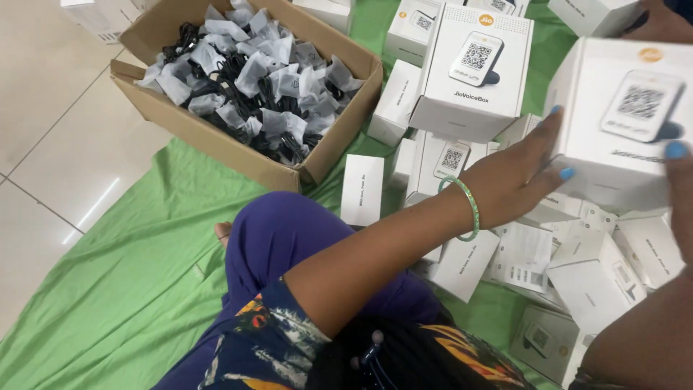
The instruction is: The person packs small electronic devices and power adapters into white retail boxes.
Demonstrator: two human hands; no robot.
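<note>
L hand (516, 177) + R hand (678, 191) fingers clasp white box (621, 123) sides.

Held white box (628, 119) cut by right edge; right hand (678, 195) mostly out of frame, grip perhaps closed.
</note>
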